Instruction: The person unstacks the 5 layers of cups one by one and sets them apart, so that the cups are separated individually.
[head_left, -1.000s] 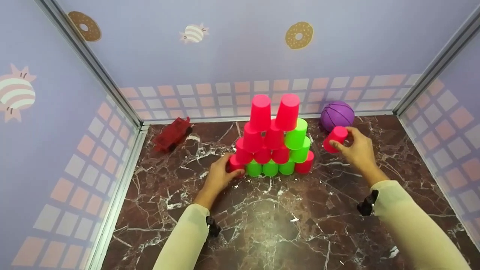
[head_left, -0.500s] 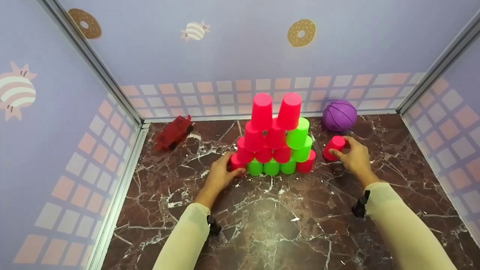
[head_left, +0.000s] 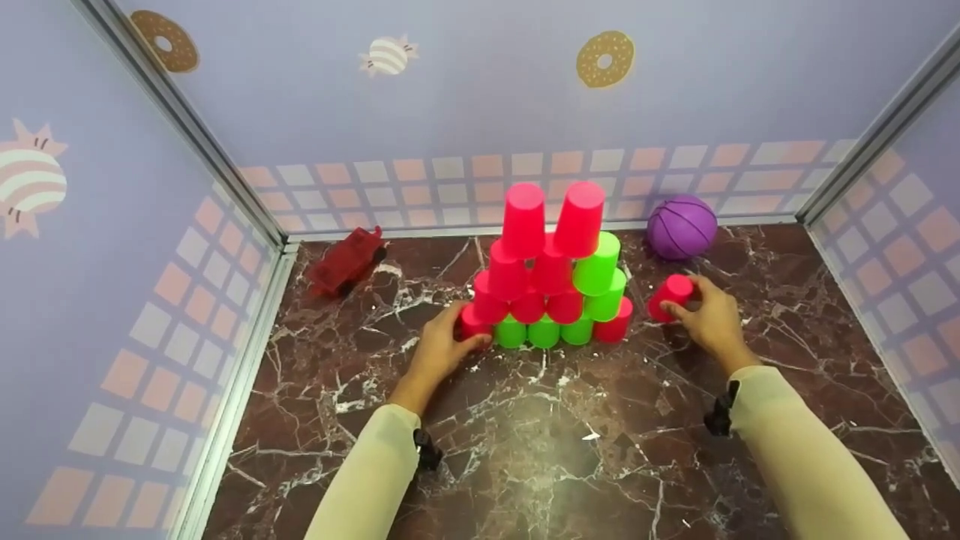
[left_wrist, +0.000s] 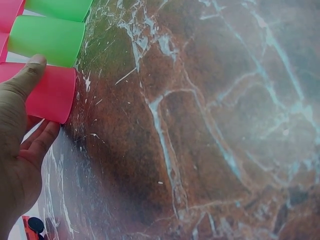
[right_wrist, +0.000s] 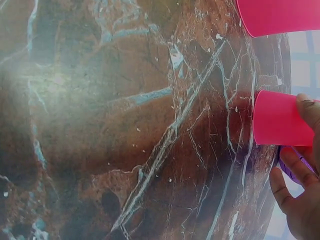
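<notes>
I see the loose pink cup (head_left: 666, 291) come down; it seems to stand on the bench (head_left: 540, 435), pinched in the right hand (head_left: 712, 319) by thumb and bent fingers. So it is no part of the cup tower (head_left: 552, 274) between the hands. The left hand (head_left: 437, 343) grips the tower's bottom end cup (head_left: 474, 322).

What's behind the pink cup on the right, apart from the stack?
The purple ball sits farther back, with the marbled surface showing between it and the pink cup. The cup itself and the right grip holding it hide the spot just behind.
</notes>
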